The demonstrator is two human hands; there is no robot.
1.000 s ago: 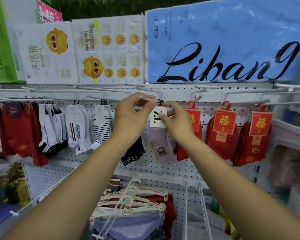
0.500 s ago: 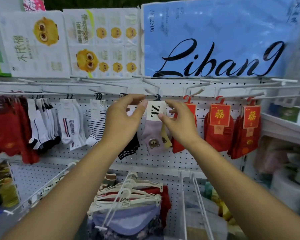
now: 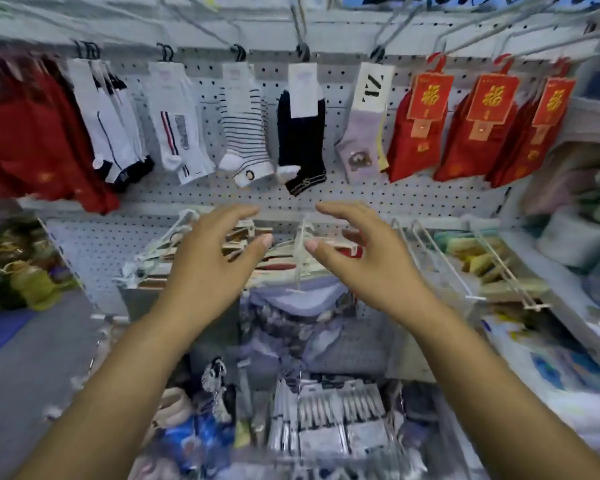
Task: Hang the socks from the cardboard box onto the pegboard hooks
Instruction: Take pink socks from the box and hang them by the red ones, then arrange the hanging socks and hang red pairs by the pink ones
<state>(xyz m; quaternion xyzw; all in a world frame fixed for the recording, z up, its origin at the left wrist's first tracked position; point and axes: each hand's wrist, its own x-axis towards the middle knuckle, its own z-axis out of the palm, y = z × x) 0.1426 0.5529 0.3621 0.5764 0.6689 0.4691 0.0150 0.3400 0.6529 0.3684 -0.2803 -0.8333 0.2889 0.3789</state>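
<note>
Nearest the camera, two bare forearms raised side by side. Just beyond, left hand point(image 3: 208, 261) and right hand point(image 3: 364, 258), slightly apart, both empty: fingers loosely spread and lightly bent, thumbs pointing toward each other, gripping nothing. Behind the hands, a bundle of white hangers point(image 3: 142, 268) over folded clothes. Farther back, on the pegboard point(image 3: 413, 199), a row of socks on hooks. Among them a lilac sock point(image 3: 359, 140) with a black-and-white tag, hanging from its hook point(image 3: 378, 53), well above the right hand, between a black sock point(image 3: 300, 140) and red socks point(image 3: 416, 133).
</note>
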